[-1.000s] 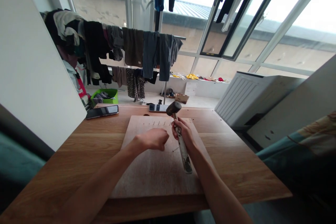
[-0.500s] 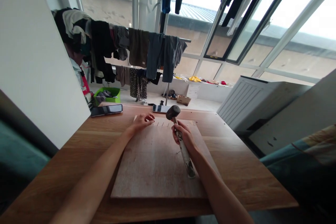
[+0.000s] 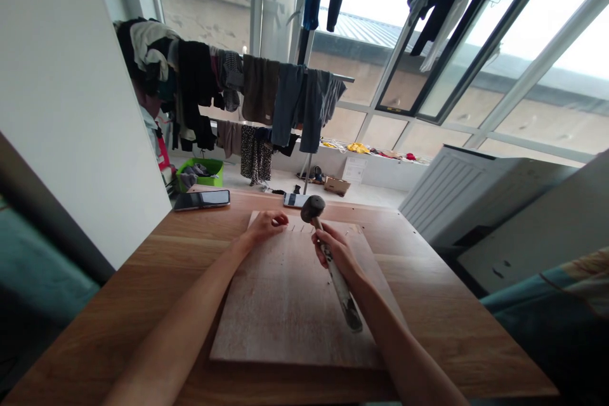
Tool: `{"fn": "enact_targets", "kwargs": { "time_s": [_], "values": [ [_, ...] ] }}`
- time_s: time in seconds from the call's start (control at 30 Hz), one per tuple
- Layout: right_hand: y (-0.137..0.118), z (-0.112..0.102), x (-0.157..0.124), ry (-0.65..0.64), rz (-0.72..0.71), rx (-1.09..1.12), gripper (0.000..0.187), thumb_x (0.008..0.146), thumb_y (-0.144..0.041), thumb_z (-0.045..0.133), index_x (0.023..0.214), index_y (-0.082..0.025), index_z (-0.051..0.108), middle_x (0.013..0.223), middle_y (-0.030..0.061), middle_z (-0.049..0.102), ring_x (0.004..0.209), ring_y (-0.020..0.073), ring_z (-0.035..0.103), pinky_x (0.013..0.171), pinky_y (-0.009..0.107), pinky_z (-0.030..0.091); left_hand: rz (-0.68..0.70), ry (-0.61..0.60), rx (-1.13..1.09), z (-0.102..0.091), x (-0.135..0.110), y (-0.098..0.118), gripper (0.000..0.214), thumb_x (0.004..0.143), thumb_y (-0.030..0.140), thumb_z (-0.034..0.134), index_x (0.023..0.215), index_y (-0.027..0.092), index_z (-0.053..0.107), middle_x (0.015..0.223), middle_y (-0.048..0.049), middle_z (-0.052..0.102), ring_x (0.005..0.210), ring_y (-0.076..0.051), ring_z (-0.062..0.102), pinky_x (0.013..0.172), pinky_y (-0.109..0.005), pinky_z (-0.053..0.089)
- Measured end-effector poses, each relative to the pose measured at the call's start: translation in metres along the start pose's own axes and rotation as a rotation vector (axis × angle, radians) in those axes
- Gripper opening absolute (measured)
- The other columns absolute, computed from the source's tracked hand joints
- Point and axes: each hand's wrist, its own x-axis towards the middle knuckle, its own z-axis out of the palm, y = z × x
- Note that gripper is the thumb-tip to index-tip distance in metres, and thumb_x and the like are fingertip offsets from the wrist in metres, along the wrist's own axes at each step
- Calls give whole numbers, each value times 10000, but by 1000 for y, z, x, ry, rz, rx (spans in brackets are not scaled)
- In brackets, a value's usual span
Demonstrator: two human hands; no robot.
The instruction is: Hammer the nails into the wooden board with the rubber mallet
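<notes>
A pale wooden board (image 3: pixel 290 298) lies flat, with several thin nails (image 3: pixel 302 228) standing in a row near its far edge. At the left end of that row, my left hand (image 3: pixel 267 226) rests on the board, fingertips pinched together on what appears to be a nail, mostly hidden by the fingers. My right hand (image 3: pixel 337 248) is wrapped round the worn handle of a hammer (image 3: pixel 313 208). The dark hammer head is raised above the nails, and the handle slants back toward me over the board. Small loose nails (image 3: pixel 328 283) lie near the handle.
The board lies on a wood-grain table (image 3: pixel 157 279). Phones (image 3: pixel 202 200) lie along the table's far edge, one partly behind the hammer head. Beyond stand a green basket (image 3: pixel 209 171) and a rack of clothes (image 3: pixel 259 92). A white panel (image 3: pixel 71 89) rises at the left.
The view has shifted slightly, moving the table and board rightward in the picture. The hammer head has come a little left and lower over the board. My left hand stays at the nail row.
</notes>
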Motion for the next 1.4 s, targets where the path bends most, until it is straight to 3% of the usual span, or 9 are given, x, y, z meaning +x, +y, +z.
{"fn": "enact_targets", "kwargs": {
  "time_s": [0.3,0.6,0.8,0.93,1.0,1.13,1.27,1.4],
  "values": [
    [3,26,9,-65,-5,-14,260,793,-434,637,844,-194,552,696,-62,575,315,33,446,241,150,329,-3,31,-45,2,-1,-1,244,738,208,654,977,160,648,823,-38,750,758,-161,700,704,-257,555],
    [22,30,13,-109,31,-33,279,788,-435,644,895,-191,565,662,-79,553,307,39,463,231,139,332,75,3,-103,-1,0,-3,283,705,180,601,981,135,643,836,-49,727,769,-184,689,700,-282,544],
    [0,6,2,-54,10,9,240,802,-407,660,835,-181,587,605,-63,549,316,43,435,251,144,325,46,3,-10,-3,-2,3,410,712,334,706,1061,141,610,929,-67,687,839,-183,653,733,-284,541],
    [-9,-27,-6,88,-67,66,237,819,-407,654,890,-189,594,600,-60,545,316,46,406,251,153,301,152,48,223,-2,0,38,206,801,293,638,952,153,638,951,-65,664,811,-169,626,740,-293,517],
    [-8,-39,-9,164,-105,105,268,805,-412,665,953,-203,587,631,-66,544,314,43,395,243,156,286,256,-56,266,7,0,65,136,835,200,583,941,164,661,947,-53,685,805,-156,640,754,-276,507],
    [-4,-51,-13,271,-157,185,278,790,-414,666,963,-222,565,671,-78,517,331,36,384,245,154,291,505,-379,400,40,-11,108,339,816,31,534,1049,218,694,1045,-46,733,960,-187,669,855,-282,491],
    [-5,-52,-17,332,-202,230,263,775,-400,667,945,-225,567,677,-82,511,345,32,382,250,150,292,643,-549,490,68,-27,118,399,796,-13,566,1079,233,701,1061,-47,749,995,-198,684,850,-262,497],
    [-8,-52,-19,355,-236,247,247,788,-382,664,958,-228,572,684,-83,523,353,32,401,260,147,305,691,-540,601,71,-33,116,290,829,34,601,1031,224,688,936,-48,758,880,-195,703,735,-261,505]
  ]
}}
